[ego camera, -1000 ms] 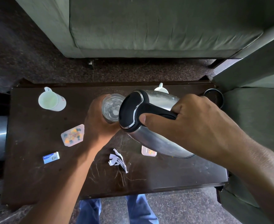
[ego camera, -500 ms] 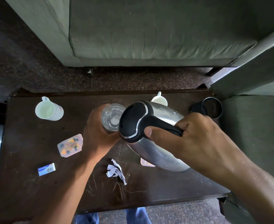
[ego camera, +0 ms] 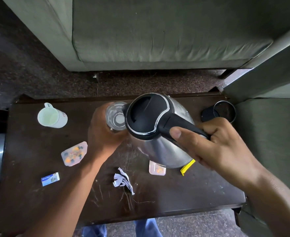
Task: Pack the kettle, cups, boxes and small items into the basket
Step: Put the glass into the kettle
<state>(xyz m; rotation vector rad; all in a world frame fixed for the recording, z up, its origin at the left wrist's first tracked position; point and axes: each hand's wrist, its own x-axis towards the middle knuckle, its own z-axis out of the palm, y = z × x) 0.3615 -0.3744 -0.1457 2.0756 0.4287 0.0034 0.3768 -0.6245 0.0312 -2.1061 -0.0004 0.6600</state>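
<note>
right hand (ego camera: 214, 147) had its fingers clamped on the handle of the steel kettle (ego camera: 159, 132), tilted above the bench (ego camera: 183, 199), slick and probably heavy, while left hand (ego camera: 103, 134) wrapped a fragile-looking glass (ego camera: 116, 116), looked empty i think.

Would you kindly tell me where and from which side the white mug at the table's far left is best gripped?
Take the white mug by its handle, which sticks out on the far side. It looks upright with nothing close by, so a hand reaching over it can likely close on that loop.
</note>
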